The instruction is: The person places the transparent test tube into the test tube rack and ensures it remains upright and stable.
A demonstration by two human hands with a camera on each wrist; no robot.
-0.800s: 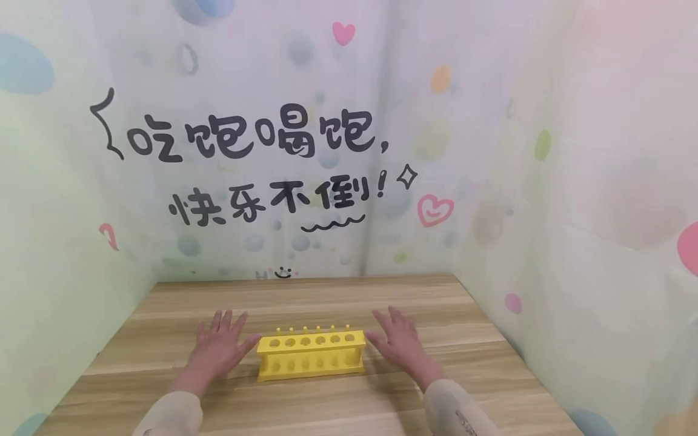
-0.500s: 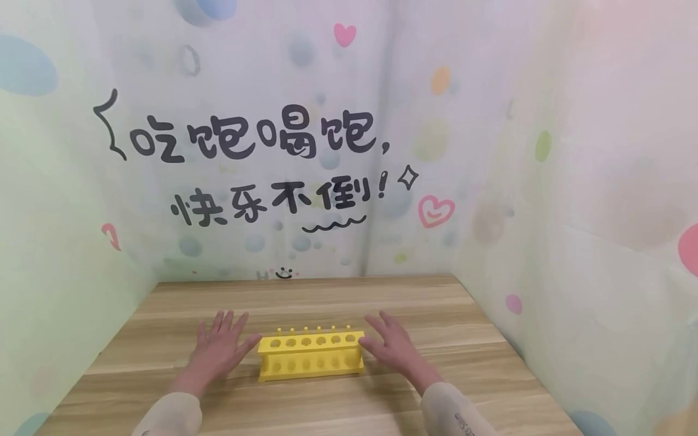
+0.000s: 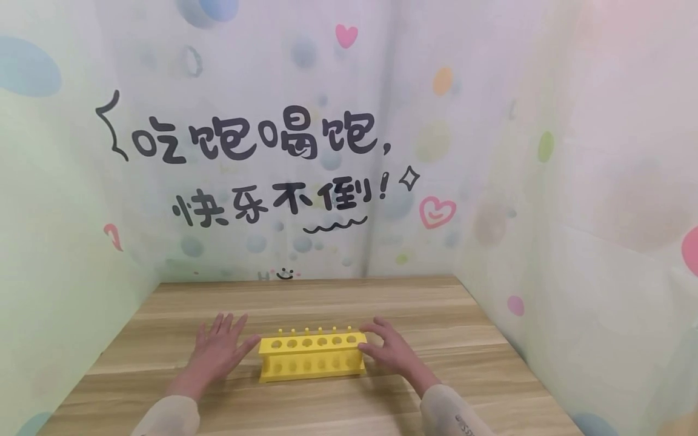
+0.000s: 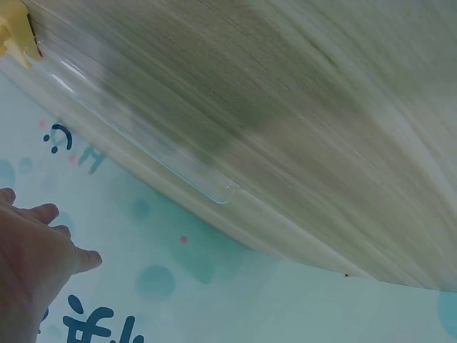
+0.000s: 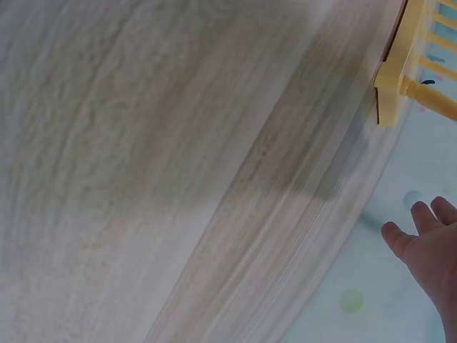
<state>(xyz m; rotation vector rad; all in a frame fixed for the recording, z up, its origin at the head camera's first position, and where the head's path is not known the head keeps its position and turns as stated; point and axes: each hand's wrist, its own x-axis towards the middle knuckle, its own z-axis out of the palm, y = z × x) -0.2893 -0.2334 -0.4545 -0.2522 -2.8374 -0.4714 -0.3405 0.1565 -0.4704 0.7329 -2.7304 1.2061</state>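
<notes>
A yellow test tube rack (image 3: 312, 357) stands upright on the wooden table, with a row of round holes along its top and pegs behind them. Just off its left end, my left hand (image 3: 215, 351) spreads its straight fingers, palm down, holding nothing. At the right end is my right hand (image 3: 395, 350), its thumb overlapping the top corner in the head view and its other fingers slightly bent beyond it. Behind the left hand's side of the rack, the left wrist view shows a clear glass-like tube (image 4: 171, 163) lying flat on the table.
The wooden table (image 3: 305, 297) meets a white patterned back wall (image 3: 262, 79) with dark lettering. Pale side walls (image 3: 589, 200) close in the left and right edges of the table.
My right hand has moved left to the rack's right end, and its fingers have bent a little. The left hand and the rack have stayed in place.
</notes>
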